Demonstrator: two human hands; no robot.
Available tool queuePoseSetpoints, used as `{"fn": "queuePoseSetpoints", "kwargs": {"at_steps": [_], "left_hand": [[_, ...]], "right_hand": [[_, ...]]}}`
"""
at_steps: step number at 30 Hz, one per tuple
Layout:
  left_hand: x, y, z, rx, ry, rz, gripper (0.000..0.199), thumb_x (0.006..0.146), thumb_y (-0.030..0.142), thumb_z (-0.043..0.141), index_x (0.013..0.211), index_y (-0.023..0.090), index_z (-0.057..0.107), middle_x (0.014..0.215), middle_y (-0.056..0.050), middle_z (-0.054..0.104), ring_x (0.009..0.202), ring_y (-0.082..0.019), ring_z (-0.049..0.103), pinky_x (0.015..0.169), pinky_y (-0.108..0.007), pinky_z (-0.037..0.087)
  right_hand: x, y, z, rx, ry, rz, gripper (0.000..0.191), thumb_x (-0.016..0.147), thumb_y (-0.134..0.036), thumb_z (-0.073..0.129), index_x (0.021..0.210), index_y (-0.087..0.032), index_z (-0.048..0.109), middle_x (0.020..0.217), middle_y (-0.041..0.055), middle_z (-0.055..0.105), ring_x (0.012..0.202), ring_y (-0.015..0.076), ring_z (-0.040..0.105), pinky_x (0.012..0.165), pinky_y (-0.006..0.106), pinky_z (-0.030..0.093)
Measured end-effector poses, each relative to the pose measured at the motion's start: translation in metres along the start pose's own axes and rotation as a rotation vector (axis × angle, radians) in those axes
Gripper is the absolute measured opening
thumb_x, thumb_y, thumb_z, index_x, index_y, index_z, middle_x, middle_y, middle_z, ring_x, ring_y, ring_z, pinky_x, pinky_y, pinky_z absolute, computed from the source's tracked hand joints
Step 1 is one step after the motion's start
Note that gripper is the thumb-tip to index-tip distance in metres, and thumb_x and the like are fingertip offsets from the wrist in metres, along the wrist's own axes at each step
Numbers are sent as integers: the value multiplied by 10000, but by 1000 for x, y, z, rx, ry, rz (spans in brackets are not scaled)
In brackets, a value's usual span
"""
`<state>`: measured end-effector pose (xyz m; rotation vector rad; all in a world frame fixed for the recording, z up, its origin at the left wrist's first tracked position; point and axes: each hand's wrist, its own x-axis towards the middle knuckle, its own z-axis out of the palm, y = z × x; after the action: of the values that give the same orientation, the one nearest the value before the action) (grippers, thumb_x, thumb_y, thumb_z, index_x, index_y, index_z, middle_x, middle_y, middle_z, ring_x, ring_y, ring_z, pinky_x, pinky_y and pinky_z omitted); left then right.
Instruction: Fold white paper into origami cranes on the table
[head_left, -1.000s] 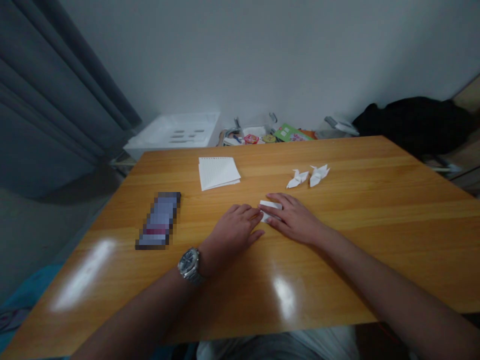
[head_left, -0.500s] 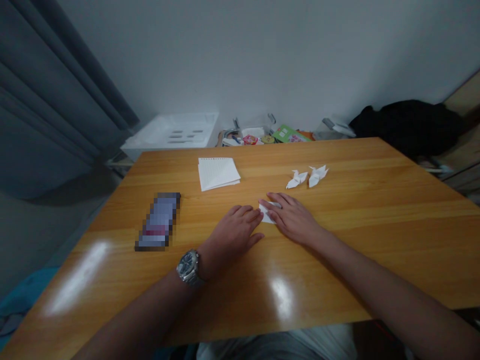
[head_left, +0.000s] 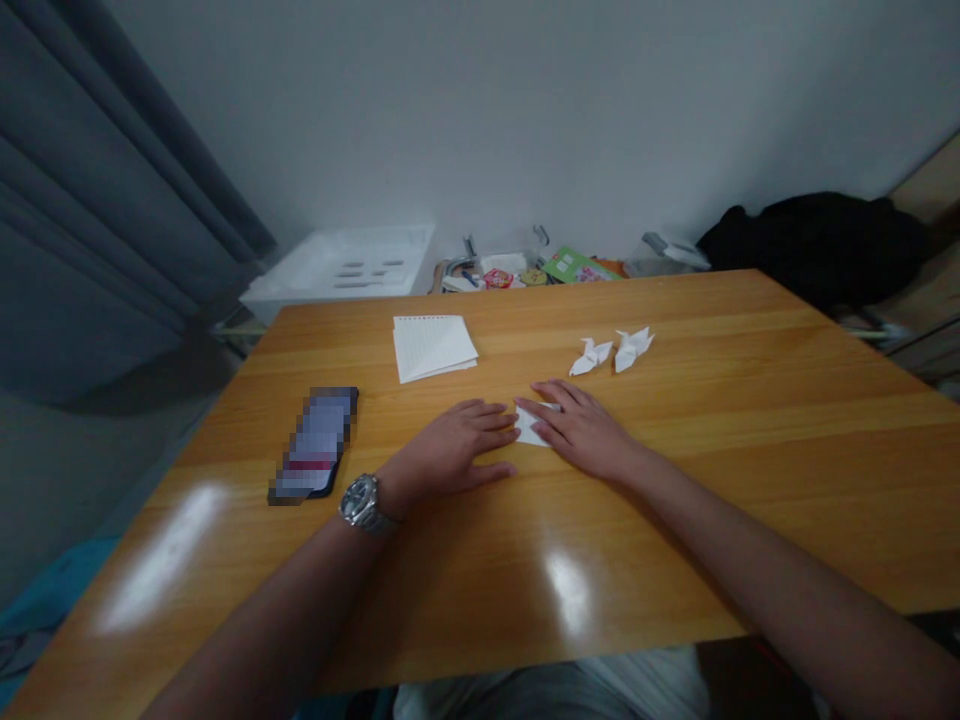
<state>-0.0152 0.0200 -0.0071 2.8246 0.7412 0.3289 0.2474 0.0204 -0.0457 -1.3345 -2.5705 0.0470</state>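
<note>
A small folded piece of white paper [head_left: 531, 428] lies flat on the wooden table [head_left: 637, 560] in front of me. My right hand [head_left: 579, 432] rests over its right part with the fingers stretched out, hiding some of it. On the other side, my left hand [head_left: 465, 446] lies with fingers extended and thumb apart, its fingertips at the paper's left edge. A silver watch [head_left: 363, 502] is on my left wrist. Beyond my right hand stand two folded paper cranes, a nearer one [head_left: 591, 356] and another [head_left: 634, 348] to its right.
A stack of lined paper sheets [head_left: 435, 348] lies at the back left. A phone [head_left: 316, 445], its screen blurred out, is on the left. Past the far edge are a white tray [head_left: 345, 265], a green booklet [head_left: 576, 266] and a black cloth heap [head_left: 814, 248].
My left hand has shifted slightly left, and its fingers have straightened and spread. My right hand stays on the folded paper. The view has moved a little.
</note>
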Motion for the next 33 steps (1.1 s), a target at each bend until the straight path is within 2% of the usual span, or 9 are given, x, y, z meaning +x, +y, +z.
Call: {"fn": "queuePoseSetpoints", "kwargs": {"at_steps": [4, 9, 17, 21, 28, 33], "left_hand": [[1, -4, -2, -29, -32, 21, 503, 941, 577, 543, 1298, 238, 649, 1415, -117, 588, 1350, -289, 507, 1170, -511, 323], [1, -4, -3, -34, -47, 17, 511, 934, 583, 549, 1288, 230, 654, 1467, -110, 540, 1432, -300, 404, 1192, -512, 293], [4, 7, -9, -85, -30, -28, 475, 923, 551, 587, 1257, 220, 653, 1408, -123, 592, 1340, -256, 518, 1191, -490, 303], [3, 6, -7, -70, -20, -18, 455, 929, 539, 584, 1248, 222, 655, 1384, -114, 609, 1335, -250, 518, 1187, -481, 308], [1, 6, 0, -11, -15, -25, 458, 945, 515, 561, 1288, 217, 622, 1452, -120, 550, 1362, -261, 489, 1196, -496, 287], [2, 10, 2, 8, -8, -51, 528, 964, 508, 539, 1410, 226, 528, 1450, -119, 550, 1353, -256, 492, 1198, -492, 283]], "right_hand": [[0, 0, 1, -17, -3, 6, 473, 1047, -419, 348, 1492, -309, 466, 1536, 93, 453, 1429, 306, 382, 1155, 500, 350], [0, -1, -1, -14, -10, 14, 467, 1048, -409, 352, 1495, -319, 458, 1543, 88, 444, 1435, 305, 373, 1153, 499, 352], [0, 2, 3, 49, 16, 6, 462, 1043, -421, 360, 1479, -325, 474, 1542, 77, 448, 1438, 310, 365, 1146, 535, 357], [0, 1, 2, 57, 23, 9, 457, 1040, -419, 372, 1480, -339, 469, 1540, 67, 454, 1433, 309, 373, 1147, 531, 357], [0, 1, 2, 58, 25, 7, 460, 1038, -421, 378, 1469, -308, 494, 1526, 85, 463, 1420, 302, 384, 1156, 515, 343], [0, 4, 3, 89, 26, 0, 449, 1041, -430, 370, 1460, -334, 497, 1526, 71, 460, 1415, 288, 387, 1146, 516, 356]]}}
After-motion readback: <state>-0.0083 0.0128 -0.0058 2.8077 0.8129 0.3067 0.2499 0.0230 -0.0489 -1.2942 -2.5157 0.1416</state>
